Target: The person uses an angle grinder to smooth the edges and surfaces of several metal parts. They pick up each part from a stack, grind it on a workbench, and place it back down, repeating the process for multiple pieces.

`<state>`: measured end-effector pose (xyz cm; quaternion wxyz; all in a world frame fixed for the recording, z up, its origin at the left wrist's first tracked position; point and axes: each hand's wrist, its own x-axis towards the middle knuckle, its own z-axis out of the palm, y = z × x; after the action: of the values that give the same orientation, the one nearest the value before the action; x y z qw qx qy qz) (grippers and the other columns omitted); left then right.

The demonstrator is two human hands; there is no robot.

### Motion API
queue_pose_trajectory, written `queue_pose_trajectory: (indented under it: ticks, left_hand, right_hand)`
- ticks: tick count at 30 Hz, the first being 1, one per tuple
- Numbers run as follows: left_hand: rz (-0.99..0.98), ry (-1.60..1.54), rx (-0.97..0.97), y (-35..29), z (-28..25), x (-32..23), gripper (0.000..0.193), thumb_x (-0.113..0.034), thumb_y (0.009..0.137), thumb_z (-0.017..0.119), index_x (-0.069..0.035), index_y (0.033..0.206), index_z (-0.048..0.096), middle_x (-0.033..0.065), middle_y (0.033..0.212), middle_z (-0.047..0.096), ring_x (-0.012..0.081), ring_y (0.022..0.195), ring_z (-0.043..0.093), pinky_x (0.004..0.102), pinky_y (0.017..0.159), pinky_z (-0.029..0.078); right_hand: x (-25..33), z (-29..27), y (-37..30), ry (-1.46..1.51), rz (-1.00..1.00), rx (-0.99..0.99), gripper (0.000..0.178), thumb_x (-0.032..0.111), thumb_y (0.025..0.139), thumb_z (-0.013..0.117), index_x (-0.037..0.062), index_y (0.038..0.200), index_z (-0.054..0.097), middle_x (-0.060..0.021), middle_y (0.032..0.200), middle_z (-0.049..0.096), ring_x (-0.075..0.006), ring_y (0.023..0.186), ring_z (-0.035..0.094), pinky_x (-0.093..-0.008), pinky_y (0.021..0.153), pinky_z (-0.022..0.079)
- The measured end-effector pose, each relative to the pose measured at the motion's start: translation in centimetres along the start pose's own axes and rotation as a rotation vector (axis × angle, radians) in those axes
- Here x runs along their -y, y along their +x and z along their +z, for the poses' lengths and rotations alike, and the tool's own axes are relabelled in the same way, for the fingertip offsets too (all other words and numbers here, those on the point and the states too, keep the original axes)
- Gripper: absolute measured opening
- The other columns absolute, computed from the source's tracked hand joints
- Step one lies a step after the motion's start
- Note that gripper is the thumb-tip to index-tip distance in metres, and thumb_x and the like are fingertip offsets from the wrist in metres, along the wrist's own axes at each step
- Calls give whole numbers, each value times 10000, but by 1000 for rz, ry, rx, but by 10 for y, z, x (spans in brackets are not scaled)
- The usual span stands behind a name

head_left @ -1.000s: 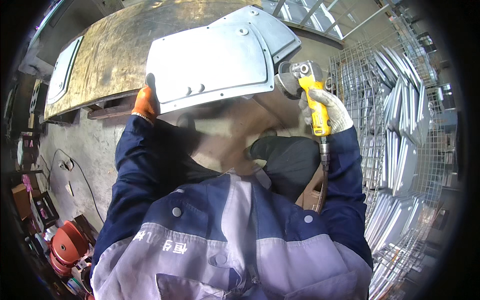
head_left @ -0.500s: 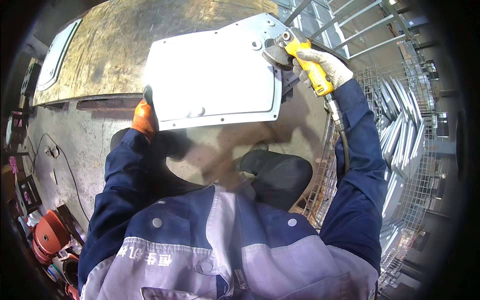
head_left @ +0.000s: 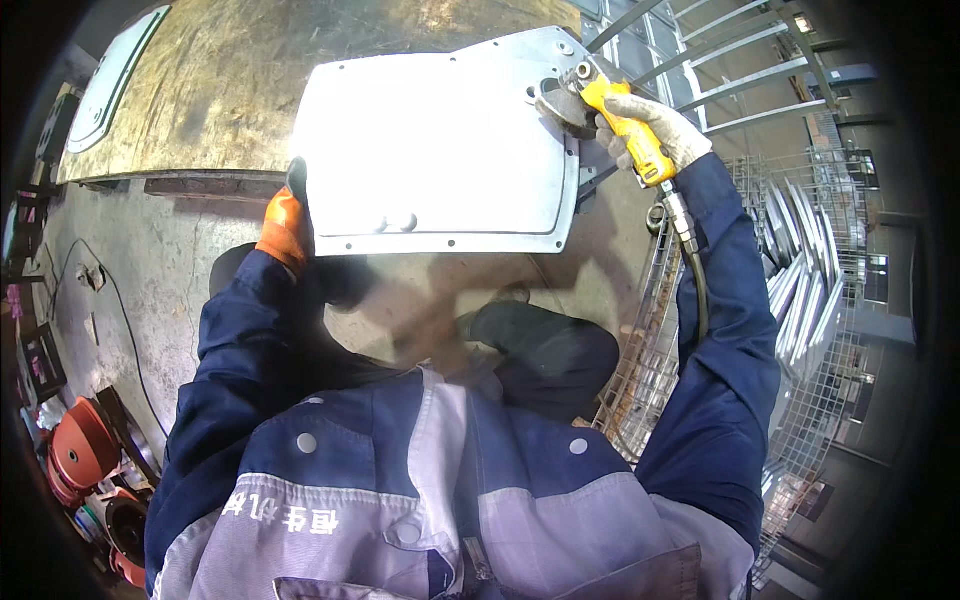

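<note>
A white metal panel (head_left: pixel 430 150) with small holes along its border and two round bumps near its front edge lies partly over the workbench, its near part sticking out past the bench edge. At its left edge is my left hand (head_left: pixel 285 228) in an orange glove, closed on the rim with the thumb on top; the other fingers are hidden beneath. My right hand (head_left: pixel 668 132), in a whitish glove, is wrapped round a yellow air grinder (head_left: pixel 632 128). The grinder's dark round disc (head_left: pixel 568 108) is at the panel's right edge, beside a hole; contact cannot be made out.
A wooden-topped workbench (head_left: pixel 230 90) carries another panel (head_left: pixel 110 85) at far left. On the right, a wire basket (head_left: pixel 850 330) holds several stacked metal plates (head_left: pixel 800 280). A metal rack (head_left: pixel 740 75) stands at far right. An air hose (head_left: pixel 700 290) runs along my right forearm. Red bowl-shaped parts (head_left: pixel 85 450) are at lower left.
The panel and grinder appear slightly further right, and the panel's front edge sits more level. The bench and floor things have shifted in view too. Both hands keep their grips.
</note>
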<state>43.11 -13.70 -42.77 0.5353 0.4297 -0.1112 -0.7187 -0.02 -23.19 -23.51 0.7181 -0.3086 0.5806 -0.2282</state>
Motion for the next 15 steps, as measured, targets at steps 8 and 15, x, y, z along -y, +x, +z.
queue_pose_trajectory:
  ticks: [8, 15]
  left_hand:
    - [-27, -16, -5, 9, -8, 0, 554, -490, 962, 467, -23, 1250, 541, 117, 1154, 626, 263, 1014, 606, 388, 889, 495]
    - [1, 51, 43, 11, -17, 0, 484, -441, 976, 459, -21, 1188, 570, 118, 1092, 644, 255, 965, 626, 374, 827, 511]
  right_hand:
    - [-24, 2, -25, -23, 5, 3, 444, 269, 817, 734, -25, 1091, 545, -122, 857, 600, -129, 582, 618, -252, 482, 542]
    - [-58, 17, -60, -8, 31, -13, 423, 292, 815, 735, -28, 1046, 584, -103, 828, 624, -133, 598, 627, -259, 514, 548]
